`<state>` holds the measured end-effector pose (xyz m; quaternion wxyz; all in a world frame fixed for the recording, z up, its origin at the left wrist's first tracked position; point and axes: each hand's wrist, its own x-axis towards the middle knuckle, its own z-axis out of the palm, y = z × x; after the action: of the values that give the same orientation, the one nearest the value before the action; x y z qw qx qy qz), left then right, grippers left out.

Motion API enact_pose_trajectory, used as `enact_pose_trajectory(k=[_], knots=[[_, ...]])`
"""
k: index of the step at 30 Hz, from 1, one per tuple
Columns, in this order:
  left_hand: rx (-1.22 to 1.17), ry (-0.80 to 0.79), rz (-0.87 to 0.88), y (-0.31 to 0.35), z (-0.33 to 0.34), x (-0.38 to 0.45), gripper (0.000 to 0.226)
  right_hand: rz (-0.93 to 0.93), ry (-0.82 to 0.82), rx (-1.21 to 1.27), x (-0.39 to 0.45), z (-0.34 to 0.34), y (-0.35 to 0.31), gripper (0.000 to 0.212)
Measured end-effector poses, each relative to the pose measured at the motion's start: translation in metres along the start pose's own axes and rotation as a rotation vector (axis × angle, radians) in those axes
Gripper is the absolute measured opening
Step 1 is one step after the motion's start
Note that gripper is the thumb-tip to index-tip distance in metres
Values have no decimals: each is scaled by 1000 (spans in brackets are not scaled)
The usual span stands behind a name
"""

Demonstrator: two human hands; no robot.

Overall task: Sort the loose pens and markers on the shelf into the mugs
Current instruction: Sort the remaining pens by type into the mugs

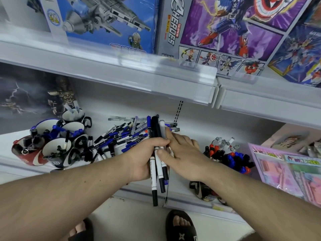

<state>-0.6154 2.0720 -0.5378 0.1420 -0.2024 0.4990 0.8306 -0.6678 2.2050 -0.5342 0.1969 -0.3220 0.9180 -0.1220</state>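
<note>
1. We see the left hand point(147, 159) clenched around a bundle of markers point(157, 153), fingers wrapped across the barrels, the black and blue caps standing above the fist and the white barrels hanging below it past the shelf edge point(182, 200).
2. Touching the bundle on its right, the right hand point(182, 150) lies with fingers straight against the barrels, its thumb pressing on them; it grasps nothing of its own.
3. Just behind and left of the grip sprawls the loose pile of pens point(119, 136), still large, on the shelf.
4. Further left stand the mugs point(57, 145), several already holding pens; to the right, another mug point(227, 153) is packed with red, blue and black caps.
5. We judge the gathering step is in hand, with much sorting left; next, the bundle needs carrying to a matching mug and lowering in upright.
</note>
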Motion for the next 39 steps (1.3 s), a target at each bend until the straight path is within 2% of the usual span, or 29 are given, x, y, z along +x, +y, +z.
enact_pose_trajectory(k=[1,4,5,7,10,16,19,21,22,25,27,28,31,33,35,37,39], knots=[[15,27,-5,-1,-3,5,49,73,10,169,-1,4,-1,92],[-52,173,46,3,-12,15,15,478,82,1011,-3,16,-14,73],[-85,222,86,4,-13,17,12,605,62,1230,-6,19,-20,73],[-125,277,163,5,-9,19,9,757,-26,1519,-9,25,-31,77],[-126,289,214,2,3,12,12,778,-101,1753,-12,29,-47,78],[-124,276,245,-2,11,8,14,701,64,1983,-10,18,-52,59],[-140,268,220,-3,6,8,13,647,0,1948,-12,22,-56,66],[-124,249,180,-1,0,7,12,593,-52,1809,-13,23,-57,69],[-103,230,162,1,-4,6,12,573,-28,1682,-13,21,-55,66],[-11,99,156,5,-17,2,14,424,237,1212,-10,7,-41,32],[55,1,149,8,-24,-2,15,262,404,1055,-11,-9,-32,10],[85,-36,138,8,-26,-4,14,178,454,1007,-12,-16,-30,9],[124,-113,98,5,-27,-11,28,-29,511,909,-15,-24,-30,19],[147,-164,93,2,-26,-16,32,-87,539,832,-14,-22,-32,22],[195,-214,87,1,-23,-20,24,-44,562,757,-12,-22,-32,35],[207,-261,71,1,-23,-23,22,42,509,755,-10,-25,-31,54],[204,-288,63,0,-24,-24,21,56,382,865,-10,-28,-32,51]])
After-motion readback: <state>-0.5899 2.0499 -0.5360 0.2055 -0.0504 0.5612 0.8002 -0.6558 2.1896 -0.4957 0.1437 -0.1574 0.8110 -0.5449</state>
